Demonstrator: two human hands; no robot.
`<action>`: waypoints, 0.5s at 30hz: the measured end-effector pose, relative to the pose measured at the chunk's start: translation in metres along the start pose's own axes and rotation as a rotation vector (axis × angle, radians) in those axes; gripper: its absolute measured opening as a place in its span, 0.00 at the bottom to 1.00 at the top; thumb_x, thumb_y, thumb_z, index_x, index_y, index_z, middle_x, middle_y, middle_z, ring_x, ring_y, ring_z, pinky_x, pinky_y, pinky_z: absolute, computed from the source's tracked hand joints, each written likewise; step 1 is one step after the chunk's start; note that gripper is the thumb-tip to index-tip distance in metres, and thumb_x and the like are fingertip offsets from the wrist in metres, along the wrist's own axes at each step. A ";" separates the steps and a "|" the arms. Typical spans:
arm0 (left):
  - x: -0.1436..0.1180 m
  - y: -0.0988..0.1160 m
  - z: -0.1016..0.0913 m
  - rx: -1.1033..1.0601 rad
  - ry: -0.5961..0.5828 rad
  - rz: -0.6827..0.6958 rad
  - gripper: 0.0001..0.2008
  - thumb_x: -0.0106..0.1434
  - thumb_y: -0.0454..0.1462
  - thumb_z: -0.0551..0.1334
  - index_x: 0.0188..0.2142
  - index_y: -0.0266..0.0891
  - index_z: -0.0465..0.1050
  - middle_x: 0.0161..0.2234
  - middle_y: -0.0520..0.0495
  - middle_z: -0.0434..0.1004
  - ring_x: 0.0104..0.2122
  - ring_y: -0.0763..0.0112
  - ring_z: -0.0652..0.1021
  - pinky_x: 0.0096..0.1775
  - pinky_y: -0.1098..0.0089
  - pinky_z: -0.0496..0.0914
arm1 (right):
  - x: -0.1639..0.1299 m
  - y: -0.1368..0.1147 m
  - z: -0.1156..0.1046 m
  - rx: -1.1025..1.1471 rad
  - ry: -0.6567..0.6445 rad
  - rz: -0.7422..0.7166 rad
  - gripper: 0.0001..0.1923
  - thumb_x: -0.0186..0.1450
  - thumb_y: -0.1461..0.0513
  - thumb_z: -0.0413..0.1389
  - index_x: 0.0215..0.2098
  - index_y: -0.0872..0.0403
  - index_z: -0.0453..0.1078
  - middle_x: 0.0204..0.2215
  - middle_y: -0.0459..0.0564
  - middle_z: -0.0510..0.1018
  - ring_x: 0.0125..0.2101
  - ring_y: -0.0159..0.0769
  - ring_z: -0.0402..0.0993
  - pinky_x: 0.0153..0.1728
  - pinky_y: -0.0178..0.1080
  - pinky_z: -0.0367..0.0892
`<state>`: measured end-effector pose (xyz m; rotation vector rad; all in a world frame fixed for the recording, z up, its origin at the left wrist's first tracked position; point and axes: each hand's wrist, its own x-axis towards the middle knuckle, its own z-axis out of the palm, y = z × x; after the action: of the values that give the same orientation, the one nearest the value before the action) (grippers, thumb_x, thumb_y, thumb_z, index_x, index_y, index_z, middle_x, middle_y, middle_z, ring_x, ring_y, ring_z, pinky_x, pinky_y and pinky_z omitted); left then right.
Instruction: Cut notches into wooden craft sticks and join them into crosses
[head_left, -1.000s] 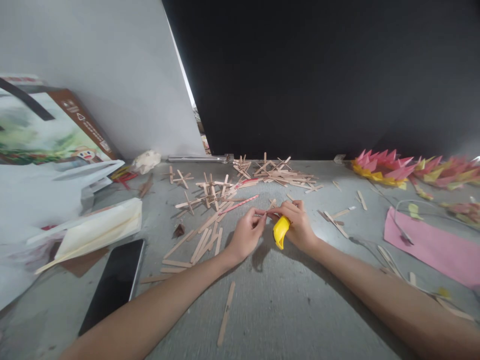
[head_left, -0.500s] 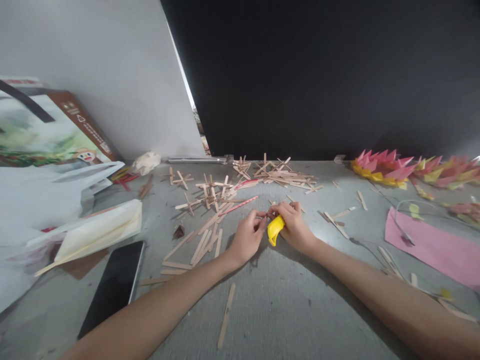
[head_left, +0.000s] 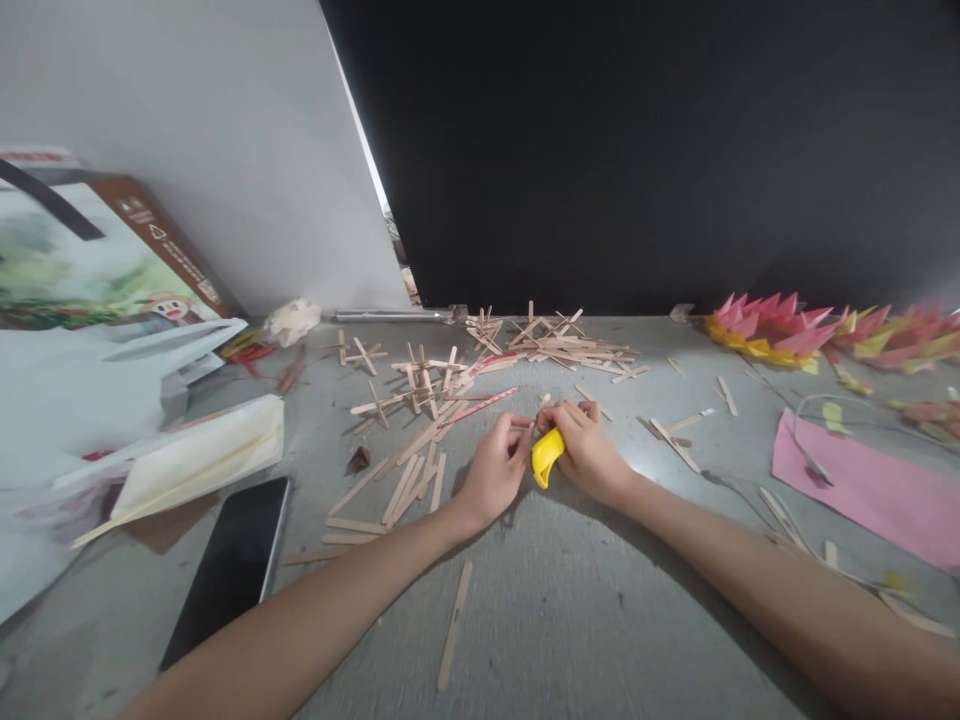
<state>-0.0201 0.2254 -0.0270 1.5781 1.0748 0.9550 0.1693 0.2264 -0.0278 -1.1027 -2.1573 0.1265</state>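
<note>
My right hand [head_left: 589,452] grips a small yellow tool [head_left: 546,454] with its handle pointing down and left. My left hand [head_left: 495,468] pinches a thin wooden stick [head_left: 531,424] right beside it, fingertips touching the right hand's fingertips. Both hands rest low over the grey table [head_left: 540,610] near its middle. Just left of my left hand lie several loose wooden craft sticks [head_left: 405,480]. What the yellow tool's tip touches is hidden by my fingers.
Glued stick crosses [head_left: 420,385] and a stick pile [head_left: 562,345] lie behind my hands. A black phone [head_left: 229,570] and a cream folded packet [head_left: 187,465] sit at left, beside a printed box [head_left: 97,260]. Pink paper [head_left: 862,485], a cable and pink-yellow folded paper shapes [head_left: 772,330] are at right.
My right hand and the yellow tool have shifted left and slightly up toward my left hand. The hands stay pressed together on the stick.
</note>
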 end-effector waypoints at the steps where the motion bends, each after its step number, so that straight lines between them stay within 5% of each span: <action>1: 0.001 -0.002 0.000 -0.007 0.032 -0.007 0.21 0.72 0.56 0.57 0.45 0.41 0.66 0.26 0.52 0.76 0.24 0.70 0.72 0.28 0.71 0.62 | 0.000 -0.001 -0.001 -0.008 -0.009 -0.015 0.17 0.60 0.75 0.49 0.44 0.52 0.65 0.40 0.52 0.79 0.41 0.45 0.73 0.47 0.45 0.53; 5: 0.005 -0.006 -0.001 -0.106 0.131 -0.031 0.22 0.71 0.56 0.59 0.47 0.41 0.66 0.22 0.57 0.67 0.21 0.72 0.68 0.26 0.72 0.61 | -0.002 -0.002 -0.002 0.014 -0.001 -0.046 0.15 0.65 0.74 0.50 0.45 0.52 0.66 0.39 0.51 0.79 0.41 0.44 0.73 0.47 0.46 0.53; 9: 0.003 -0.004 -0.002 -0.142 0.113 -0.004 0.22 0.72 0.57 0.58 0.50 0.41 0.66 0.23 0.58 0.65 0.20 0.74 0.66 0.26 0.72 0.61 | -0.002 0.000 0.000 0.066 0.089 0.015 0.05 0.74 0.66 0.52 0.43 0.51 0.68 0.36 0.48 0.80 0.37 0.40 0.74 0.47 0.46 0.54; 15: -0.002 0.002 -0.002 -0.074 0.089 0.032 0.22 0.74 0.57 0.56 0.50 0.41 0.66 0.23 0.57 0.67 0.21 0.73 0.67 0.27 0.72 0.60 | 0.000 0.003 0.002 0.108 0.222 0.109 0.11 0.77 0.56 0.53 0.37 0.50 0.70 0.30 0.46 0.78 0.31 0.39 0.72 0.44 0.48 0.57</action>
<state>-0.0223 0.2239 -0.0246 1.5088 1.0657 1.0835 0.1696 0.2285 -0.0306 -1.1165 -1.8737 0.1605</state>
